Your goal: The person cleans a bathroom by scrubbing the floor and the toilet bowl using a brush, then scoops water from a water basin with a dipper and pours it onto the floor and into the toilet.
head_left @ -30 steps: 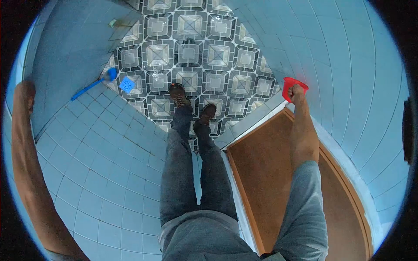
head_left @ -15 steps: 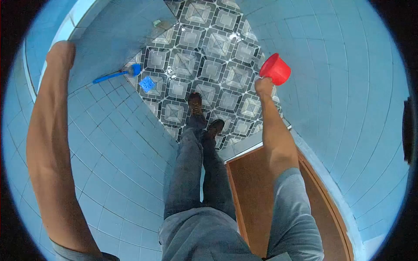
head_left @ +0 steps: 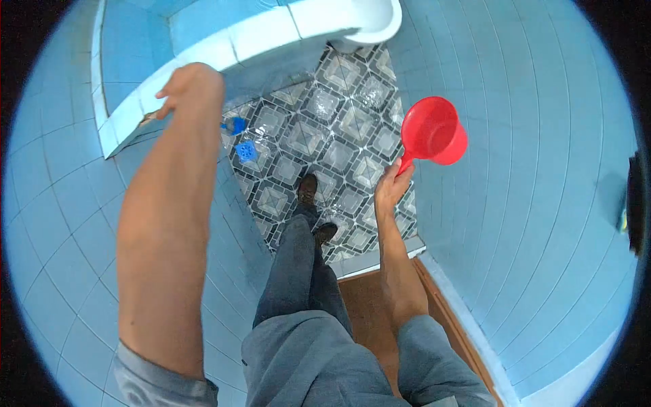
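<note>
My right hand (head_left: 393, 186) is closed round the handle of a red water dipper (head_left: 429, 129), which is held over the floor beside the right wall. The dipper's wide mouth shows, and I make out no water in it. My left hand (head_left: 190, 85) is over the pale tiled rim (head_left: 264, 32) of a blue-tiled basin (head_left: 220, 24), its visible fingers apart and nothing in them. Whether it rests on the rim I cannot tell. Below it on the floor lie a blue brush (head_left: 234, 126), its handle mostly hidden by my left forearm, and a blue square piece with a cut-out pattern (head_left: 246, 151).
The patterned tile floor (head_left: 291, 136) looks wet and shiny. A white rounded fixture (head_left: 380, 24) stands at the far end. Blue tiled walls (head_left: 515, 136) close in on both sides. Behind my shoes (head_left: 308, 188) are a pale threshold (head_left: 373, 261) and a brown surface (head_left: 366, 305).
The view has shifted forward, showing more of the basin and the white fixture. My left hand has moved right along the rim with its fingers now showing. The dipper has turned its mouth toward me.
</note>
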